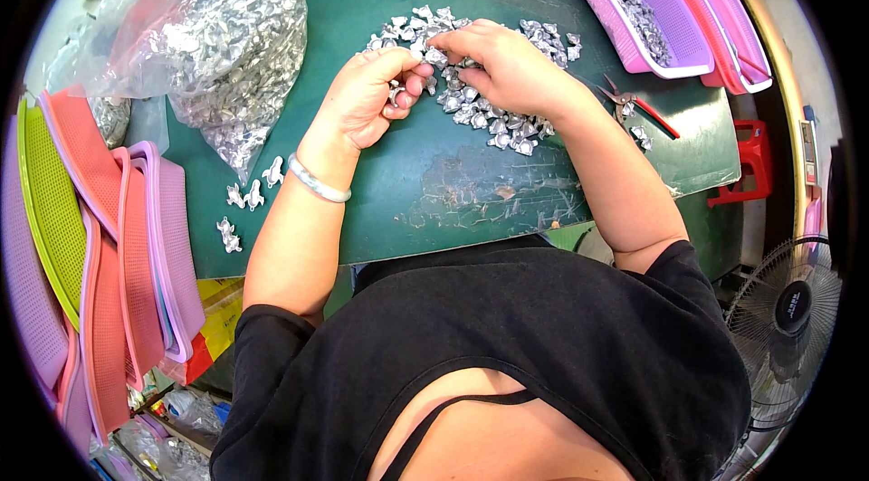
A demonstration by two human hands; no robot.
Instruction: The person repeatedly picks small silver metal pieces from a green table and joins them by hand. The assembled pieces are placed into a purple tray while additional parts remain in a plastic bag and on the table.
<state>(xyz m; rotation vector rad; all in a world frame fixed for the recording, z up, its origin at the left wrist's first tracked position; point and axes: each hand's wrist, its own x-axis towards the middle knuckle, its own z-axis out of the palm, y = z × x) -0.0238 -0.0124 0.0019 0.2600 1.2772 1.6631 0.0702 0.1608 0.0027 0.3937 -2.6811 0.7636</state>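
Over the green tabletop, my left hand (367,92) is closed, with small silver metal castings (396,94) showing between its curled fingers. Just to its right, my right hand (507,69) bends its fingers onto another small silver casting (435,57) between the two hands; how firmly each fingertip grips it is partly hidden. Beneath and around both hands spreads a loose pile of the same castings (501,126). A pair of pliers with red handles (641,107) lies to the right of the pile, beside a casting or two.
A large clear bag of castings (240,51) stands at the left, several loose castings (253,196) near it. Stacked plastic baskets (127,255) lean at the left edge. A purple basket (681,45) holds castings at far right. A red stool (751,160) and a fan (783,327) are right.
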